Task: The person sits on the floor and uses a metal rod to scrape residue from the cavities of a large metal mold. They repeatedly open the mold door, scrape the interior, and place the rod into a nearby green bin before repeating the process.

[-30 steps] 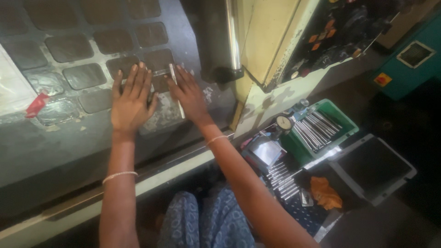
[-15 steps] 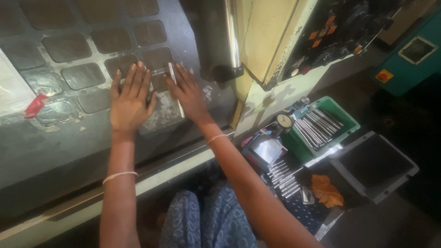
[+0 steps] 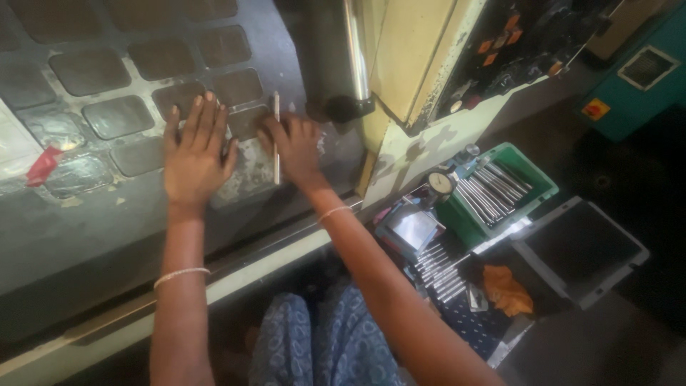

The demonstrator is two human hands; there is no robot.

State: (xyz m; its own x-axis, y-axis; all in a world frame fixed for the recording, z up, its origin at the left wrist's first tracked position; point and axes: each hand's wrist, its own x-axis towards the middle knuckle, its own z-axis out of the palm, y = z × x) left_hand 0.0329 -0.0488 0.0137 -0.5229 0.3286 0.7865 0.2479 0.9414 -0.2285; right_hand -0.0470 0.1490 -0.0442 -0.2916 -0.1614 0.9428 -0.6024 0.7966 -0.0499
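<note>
While a thin metal rod [image 3: 276,137] lies lengthwise on the dark grey surface plate [image 3: 107,207], pointing toward twelve o'clock, it is flanked by both hands. The right hand [image 3: 294,146] is pressed palm-down just at three o'clock of the rod, its fingers bent loosely and touching the rod's side; nothing is gripped. The left hand [image 3: 194,150] is laid flat at nine o'clock of the rod, fingers spread fully and pointed toward twelve o'clock, with nothing held. A pale bangle [image 3: 180,274] is worn on the left forearm. Recessed rounded squares are seen across the plate toward eleven o'clock, and a red scrap [image 3: 43,164] is seen at nine o'clock, well apart from the hands. A dark steel column [image 3: 336,61] stands at one o'clock of the right hand. At four o'clock, a green tray [image 3: 539,179] filled with more metal rods is set beside a round dial gauge [image 3: 441,183] and an orange cloth [image 3: 507,289].
</note>
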